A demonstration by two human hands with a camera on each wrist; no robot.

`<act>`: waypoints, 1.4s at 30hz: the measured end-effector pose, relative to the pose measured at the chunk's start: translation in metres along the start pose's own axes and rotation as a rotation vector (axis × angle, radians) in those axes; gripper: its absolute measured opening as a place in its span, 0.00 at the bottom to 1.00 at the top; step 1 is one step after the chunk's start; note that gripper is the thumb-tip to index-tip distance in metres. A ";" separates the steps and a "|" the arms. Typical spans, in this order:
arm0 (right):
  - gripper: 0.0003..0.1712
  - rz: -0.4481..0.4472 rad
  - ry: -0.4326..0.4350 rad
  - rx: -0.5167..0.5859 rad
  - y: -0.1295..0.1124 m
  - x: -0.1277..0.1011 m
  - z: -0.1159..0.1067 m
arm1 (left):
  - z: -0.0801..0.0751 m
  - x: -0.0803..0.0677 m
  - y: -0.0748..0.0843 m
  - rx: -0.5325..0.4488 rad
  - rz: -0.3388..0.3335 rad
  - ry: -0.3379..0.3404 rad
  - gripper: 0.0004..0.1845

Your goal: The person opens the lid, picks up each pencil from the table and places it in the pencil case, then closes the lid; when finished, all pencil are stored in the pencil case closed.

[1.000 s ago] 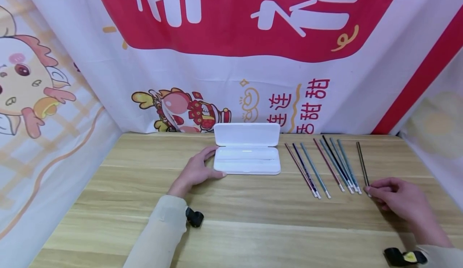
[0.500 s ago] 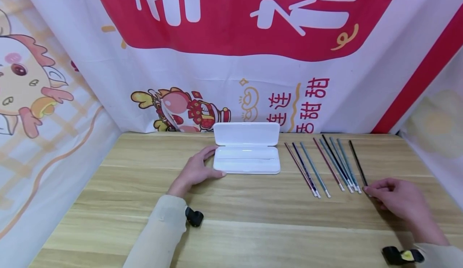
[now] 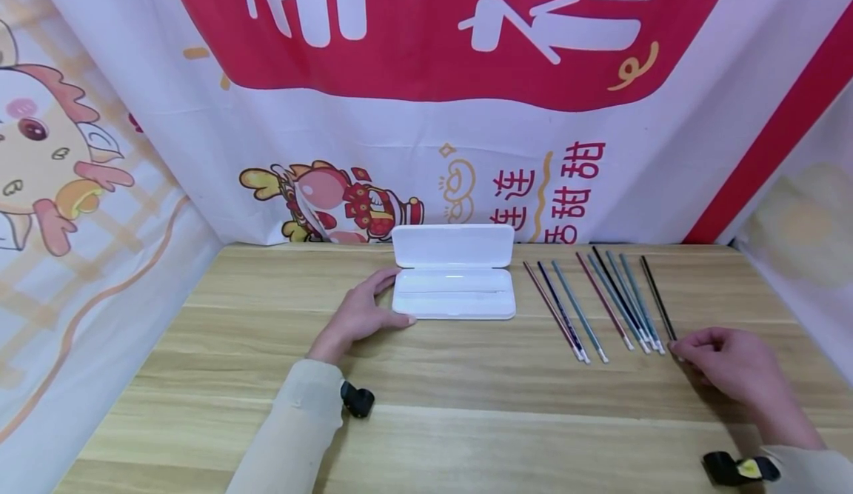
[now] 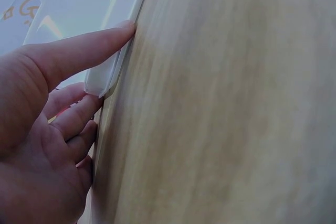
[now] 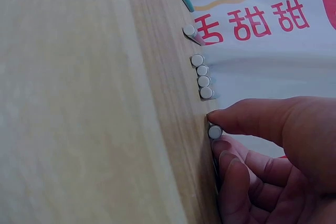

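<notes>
Left hand [image 3: 360, 312] has hold of the left end of the white case [image 3: 455, 305]: thumb on the front edge, fingers round the back left corner. Case sits open on the bench [image 3: 466, 390], near the rear edge, left of all the pencils; its lid [image 3: 453, 246] stands up along the back side. Right hand [image 3: 736, 361] pinches the black pencil [image 3: 656, 294] by its white-tipped end, thumb one side, fingers the other. That pencil is the rightmost one, far end pointing back and leaning left; can't tell whether it's raised off the surface at all. Just left of it: four pencils side by side, one dark, the others teal, white ends toward the person, then a red pencil [image 3: 603, 301] slightly apart. Next, past a gap, a trio nearer the case: teal pencil [image 3: 579, 311], dark blue pencil [image 3: 563, 312], reddish pencil [image 3: 552, 310], white ends also facing the person. Printed cloth [image 3: 373, 131] hangs behind the bench. Pale sleeves [image 3: 286, 427] on both arms, black device [image 3: 358, 400] at the left wrist.
</notes>
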State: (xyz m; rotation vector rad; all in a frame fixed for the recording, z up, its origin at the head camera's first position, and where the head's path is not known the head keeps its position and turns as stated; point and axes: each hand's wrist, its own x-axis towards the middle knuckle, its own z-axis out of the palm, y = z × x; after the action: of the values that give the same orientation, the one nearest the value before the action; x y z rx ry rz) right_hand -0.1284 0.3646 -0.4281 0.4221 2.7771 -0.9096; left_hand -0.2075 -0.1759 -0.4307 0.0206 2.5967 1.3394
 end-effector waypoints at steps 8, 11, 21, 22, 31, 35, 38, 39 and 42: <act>0.27 0.025 -0.008 0.004 0.003 0.003 0.000 | 0.000 0.000 0.001 0.006 0.006 0.000 0.50; 0.27 0.015 -0.007 -0.001 0.004 0.003 0.001 | 0.000 -0.001 0.000 0.010 0.003 0.002 0.49; 0.28 0.009 -0.021 0.025 0.004 0.003 0.001 | 0.001 -0.001 0.000 0.004 -0.002 0.000 0.49; 0.28 0.011 -0.023 0.034 0.004 0.003 0.001 | 0.001 -0.001 0.000 0.005 -0.002 0.000 0.49; 0.29 0.001 -0.002 0.092 0.005 0.002 -0.002 | 0.001 0.000 0.000 0.009 -0.003 0.000 0.49; 0.30 0.004 0.003 0.121 0.001 0.001 -0.005 | 0.001 0.000 0.000 0.008 -0.002 0.000 0.49; 0.30 0.019 0.022 0.141 -0.005 -0.001 -0.007 | 0.001 -0.001 0.001 0.007 -0.001 0.000 0.49; 0.30 0.023 0.032 0.146 -0.006 -0.001 -0.007 | 0.001 -0.001 0.001 0.008 -0.001 0.001 0.49; 0.31 0.010 0.061 0.159 -0.011 -0.005 -0.006 | 0.001 -0.001 0.001 0.011 0.000 0.000 0.49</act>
State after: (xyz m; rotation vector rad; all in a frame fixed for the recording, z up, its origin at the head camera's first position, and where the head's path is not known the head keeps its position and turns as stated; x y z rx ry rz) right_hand -0.1281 0.3592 -0.4162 0.4953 2.7637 -1.1386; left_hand -0.2066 -0.1746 -0.4301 0.0217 2.6045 1.3246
